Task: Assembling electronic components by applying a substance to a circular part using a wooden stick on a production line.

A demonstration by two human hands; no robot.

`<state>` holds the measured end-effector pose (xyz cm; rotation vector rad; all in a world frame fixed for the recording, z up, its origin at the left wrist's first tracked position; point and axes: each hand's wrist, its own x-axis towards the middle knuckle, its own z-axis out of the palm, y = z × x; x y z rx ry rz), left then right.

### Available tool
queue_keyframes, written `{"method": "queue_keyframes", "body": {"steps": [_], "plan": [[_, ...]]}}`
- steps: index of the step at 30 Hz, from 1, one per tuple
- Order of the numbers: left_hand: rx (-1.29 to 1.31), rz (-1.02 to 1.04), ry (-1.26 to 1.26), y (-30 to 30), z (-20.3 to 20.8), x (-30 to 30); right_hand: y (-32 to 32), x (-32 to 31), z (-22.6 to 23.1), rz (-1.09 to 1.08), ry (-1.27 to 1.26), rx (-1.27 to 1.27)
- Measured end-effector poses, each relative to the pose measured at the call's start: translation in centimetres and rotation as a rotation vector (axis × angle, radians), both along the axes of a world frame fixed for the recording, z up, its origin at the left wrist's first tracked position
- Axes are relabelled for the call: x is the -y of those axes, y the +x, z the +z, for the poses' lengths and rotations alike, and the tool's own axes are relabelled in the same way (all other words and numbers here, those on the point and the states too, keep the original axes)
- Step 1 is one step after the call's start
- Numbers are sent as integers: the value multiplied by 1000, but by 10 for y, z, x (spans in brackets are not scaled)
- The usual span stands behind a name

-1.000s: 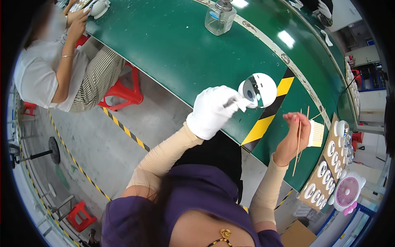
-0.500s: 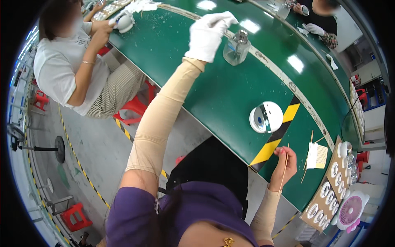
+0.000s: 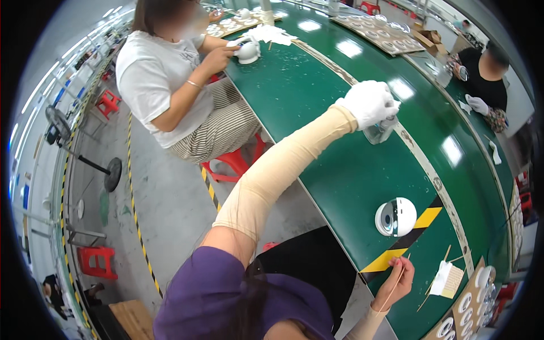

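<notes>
My left hand (image 3: 368, 105), in a white glove, reaches over the top of a clear glass bottle (image 3: 378, 136). Its fingers are bent together around a small white piece that looks like cloth, pressed at the bottle's top. The glove hides most of the cap. My right hand (image 3: 398, 279) is bare and pinches a thin wooden stick (image 3: 387, 298) near the table edge. Beyond it, a round white device (image 3: 405, 216) with a dark lens rests on the green table (image 3: 345, 198), beside black-and-yellow tape (image 3: 405, 241).
Right of my right hand lie a white cloth (image 3: 441, 277), a yellowish pad (image 3: 453, 281) and loose sticks. A board of white rings (image 3: 462, 311) stands at lower right. A co-worker (image 3: 164, 85) sits at left handling another white device (image 3: 247, 52); another person (image 3: 484, 76) works across.
My left hand has come down from beside the bottle to its top. The view has shifted, so the table appears lower and further right. My right hand still pinches the stick.
</notes>
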<state>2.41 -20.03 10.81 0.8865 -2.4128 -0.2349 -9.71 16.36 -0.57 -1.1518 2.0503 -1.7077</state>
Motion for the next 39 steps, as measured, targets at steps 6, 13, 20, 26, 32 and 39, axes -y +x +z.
{"method": "queue_keyframes", "body": {"steps": [6, 13, 20, 26, 32, 39], "plan": [[-67, -105, 149, 3, 8, 10, 5, 1, 3, -23, 21, 8], [78, -24, 166, 0, 23, 9, 6, -1, 5, 2, 28, 12], [215, -61, -122, 4, 20, 13, 6, -1, 6, 14, 48, 5], [340, -28, -14, -2, 34, 12, 7, 1, 10, 28, 65, -2], [292, -37, 66, 2, 36, 12, 7, 1, 9, 19, 84, -25], [241, -51, 10, 3, 31, 13, 7, 0, 8, 22, 85, -37]]}}
